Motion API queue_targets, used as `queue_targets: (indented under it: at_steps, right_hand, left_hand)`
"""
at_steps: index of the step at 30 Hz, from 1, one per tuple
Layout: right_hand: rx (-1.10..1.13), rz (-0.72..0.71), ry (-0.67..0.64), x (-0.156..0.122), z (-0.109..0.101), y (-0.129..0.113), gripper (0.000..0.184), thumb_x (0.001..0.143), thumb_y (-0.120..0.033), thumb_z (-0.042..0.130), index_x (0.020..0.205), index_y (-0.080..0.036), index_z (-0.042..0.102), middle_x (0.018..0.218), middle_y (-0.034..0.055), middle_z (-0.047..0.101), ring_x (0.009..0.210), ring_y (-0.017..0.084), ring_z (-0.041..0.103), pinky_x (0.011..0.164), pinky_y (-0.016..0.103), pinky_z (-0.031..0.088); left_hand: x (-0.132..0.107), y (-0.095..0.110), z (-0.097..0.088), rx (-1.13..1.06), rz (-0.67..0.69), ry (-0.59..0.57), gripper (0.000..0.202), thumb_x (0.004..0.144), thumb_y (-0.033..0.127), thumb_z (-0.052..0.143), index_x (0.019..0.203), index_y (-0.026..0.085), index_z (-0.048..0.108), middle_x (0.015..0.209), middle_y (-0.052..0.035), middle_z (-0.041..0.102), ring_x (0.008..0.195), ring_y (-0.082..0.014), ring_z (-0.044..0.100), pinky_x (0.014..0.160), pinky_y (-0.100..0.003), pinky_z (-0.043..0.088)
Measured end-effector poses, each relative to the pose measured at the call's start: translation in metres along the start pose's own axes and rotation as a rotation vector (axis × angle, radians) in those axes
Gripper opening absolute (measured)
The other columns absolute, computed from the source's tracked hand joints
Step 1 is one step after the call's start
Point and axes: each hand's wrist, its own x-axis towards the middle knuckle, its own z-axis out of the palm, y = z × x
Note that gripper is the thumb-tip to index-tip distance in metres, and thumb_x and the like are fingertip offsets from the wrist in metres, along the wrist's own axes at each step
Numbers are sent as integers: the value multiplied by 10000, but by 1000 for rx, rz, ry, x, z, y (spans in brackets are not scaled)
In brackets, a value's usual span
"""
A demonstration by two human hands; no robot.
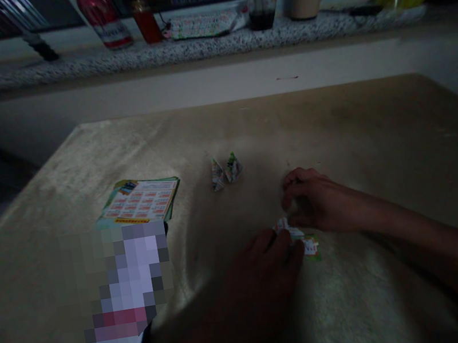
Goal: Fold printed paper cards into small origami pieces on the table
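Note:
A small folded piece of printed paper (310, 246), white with green edges, lies on the table in front of me. Bent over it, the fingers of my left hand (268, 255) hold it down against the tabletop. My right hand (318, 198) is at the paper's upper right edge, fingers curved and a gap showing between them and the thumb. Whether its lowest fingertip touches the paper, I cannot tell. Farther back stand two small folded paper pieces (217, 174) with pointed tops, side by side.
To the left lies a stack of printed cards (142, 201), with a phone (130, 291), its screen pixelated, in front of it. On the stone sill (209, 47) behind the table (189, 137) stand a red can (105, 20), an orange bottle (147, 22), a packet (206, 24) and a glass (261, 7).

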Motion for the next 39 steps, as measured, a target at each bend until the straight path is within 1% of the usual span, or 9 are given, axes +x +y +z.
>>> queue_targets:
  at_steps: [4, 8, 13, 19, 22, 26, 29, 33, 39]
  right_hand:
    - [5, -15, 8, -9, 1, -1, 208, 773, -229, 780, 971, -248, 720, 1252, 91, 570, 1211, 315, 551, 1047, 526, 426]
    - [12, -11, 14, -15, 1, -2, 242, 760, -175, 757, 985, -246, 705, 1287, 96, 563, 1254, 325, 529, 1046, 526, 428]
    - [35, -33, -9, -20, 1, 1, 269, 784, -199, 749, 1040, -259, 691, 1343, 91, 538, 1312, 315, 494, 1079, 516, 408]
    - [77, -31, -14, -27, 3, 1, 212, 866, -274, 708, 1077, -267, 691, 1369, 100, 523, 1379, 298, 439, 1110, 493, 390]
    - [48, -26, 6, -31, 6, 0, 246, 866, -257, 698, 1110, -273, 678, 1414, 109, 506, 1391, 310, 433, 1117, 521, 379]
    - [31, -33, 24, -35, 8, -2, 290, 861, -225, 682, 1145, -282, 665, 1460, 115, 491, 1409, 329, 424, 1114, 556, 380]
    - [36, -29, 15, -38, 8, -3, 326, 865, -214, 669, 1181, -290, 654, 1493, 113, 473, 1433, 328, 405, 1119, 554, 383]
    - [20, -32, -4, -44, 8, 0, 392, 853, -220, 676, 1234, -303, 638, 1541, 101, 437, 1466, 318, 370, 1143, 544, 366]
    - [13, -27, 0, -54, 7, 3, 451, 839, -224, 683, 1277, -307, 609, 1581, 91, 397, 1480, 310, 354, 1146, 525, 374]
  left_hand:
    - [1, 1, -2, -18, -15, -11, 446, 943, 54, 525, 1387, 98, 530, 1347, -133, 611, 1175, -282, 590, 977, -416, 556]
    - [1, 2, -2, -26, -24, -11, 440, 939, 41, 510, 1373, 108, 545, 1358, -127, 609, 1192, -277, 586, 996, -411, 550]
    - [-1, 1, 0, -14, -9, 14, 461, 940, 14, 472, 1384, 126, 523, 1417, -110, 572, 1213, -251, 578, 1020, -371, 534]
    - [-2, -1, 7, 15, 13, 32, 478, 949, 39, 477, 1420, 122, 488, 1433, -112, 559, 1240, -274, 561, 1048, -391, 512]
    - [-2, 0, 7, 10, 7, 39, 486, 961, 66, 488, 1440, 149, 473, 1440, -105, 550, 1248, -283, 553, 1043, -410, 515]
    - [-3, 1, 4, -20, 3, -12, 460, 967, 109, 520, 1424, 158, 495, 1425, -113, 556, 1253, -298, 548, 1054, -437, 508]
    - [-3, 0, 4, -29, 2, 1, 479, 978, 109, 503, 1449, 189, 470, 1453, -109, 534, 1288, -298, 523, 1061, -445, 499]
    - [-3, -1, 7, -31, 6, 8, 495, 973, 85, 497, 1454, 199, 466, 1471, -113, 520, 1292, -295, 519, 1052, -446, 501]
    - [-2, -1, 7, -37, -22, 37, 458, 970, 87, 513, 1413, 204, 508, 1437, -111, 547, 1277, -291, 533, 1059, -445, 495]
